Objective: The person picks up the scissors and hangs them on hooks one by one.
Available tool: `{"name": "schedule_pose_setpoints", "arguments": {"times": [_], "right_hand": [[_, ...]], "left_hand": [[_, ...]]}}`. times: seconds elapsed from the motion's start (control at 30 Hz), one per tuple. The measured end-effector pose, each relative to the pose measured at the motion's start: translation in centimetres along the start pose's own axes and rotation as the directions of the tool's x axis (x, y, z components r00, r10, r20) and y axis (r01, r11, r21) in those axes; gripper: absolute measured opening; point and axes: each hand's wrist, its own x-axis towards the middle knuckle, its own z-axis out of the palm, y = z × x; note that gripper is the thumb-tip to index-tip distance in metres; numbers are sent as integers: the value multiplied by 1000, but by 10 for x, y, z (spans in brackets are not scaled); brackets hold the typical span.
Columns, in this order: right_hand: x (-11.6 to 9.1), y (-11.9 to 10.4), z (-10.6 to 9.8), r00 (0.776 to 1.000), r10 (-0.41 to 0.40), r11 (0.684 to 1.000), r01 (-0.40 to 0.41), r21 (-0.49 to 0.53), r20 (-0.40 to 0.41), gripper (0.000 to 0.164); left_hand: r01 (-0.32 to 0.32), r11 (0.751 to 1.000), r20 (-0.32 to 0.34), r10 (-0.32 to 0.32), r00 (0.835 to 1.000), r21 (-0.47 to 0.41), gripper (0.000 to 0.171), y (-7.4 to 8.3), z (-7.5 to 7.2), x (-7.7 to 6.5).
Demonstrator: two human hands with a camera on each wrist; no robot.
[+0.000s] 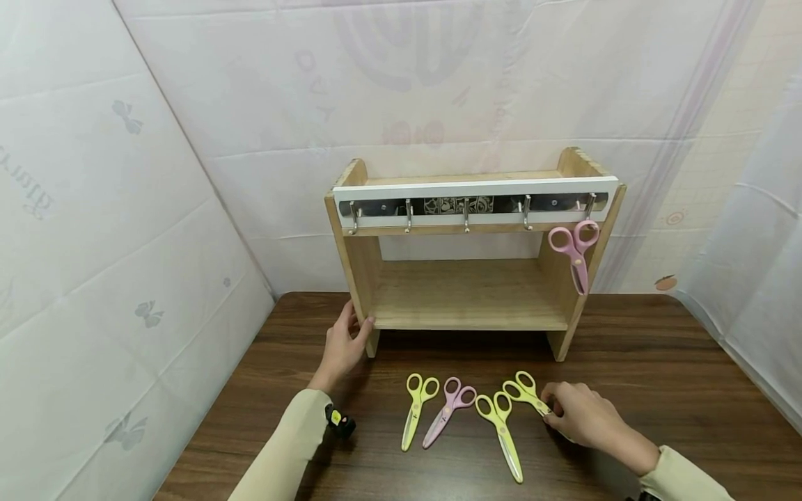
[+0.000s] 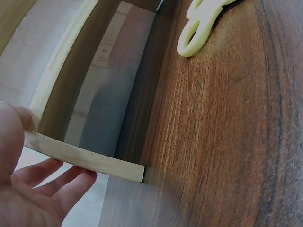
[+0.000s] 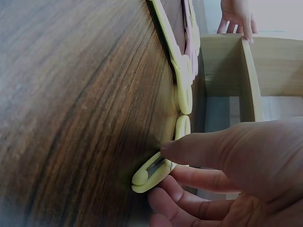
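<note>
Pinches yellow scissors (image 1: pixel 531 396) by partly hidden blades (image 3: pixel 144 178) with the right hand (image 1: pixel 583 415), four o'clock in the head view; grips the wooden shelf (image 1: pixel 464 292) with the left hand (image 1: pixel 341 348), seven o'clock. Shows another yellow pair (image 2: pixel 209 15) cropped at one o'clock, left wrist view.

Soft, even light fills the head view, with a faint sheen on the worktop (image 1: pixel 457 474) and shadow under the shelf (image 1: pixel 470 292). Wrist views are dimmer, slightly soft; the left bows straight edges.
</note>
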Motion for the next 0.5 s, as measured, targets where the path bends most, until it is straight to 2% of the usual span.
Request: {"name": "schedule_pose_setpoints", "arguments": {"times": [0.2, 0.5], "right_hand": [[1, 5, -2, 999, -14, 1000, 14, -23, -33, 17], [-1, 12, -4, 991, -61, 992, 46, -121, -121, 23]], "left_hand": [[-26, 1000, 1, 26, 1000, -5, 56, 0, 0, 0], [-3, 1000, 5, 3, 1000, 3, 57, 0, 0, 0]]}}
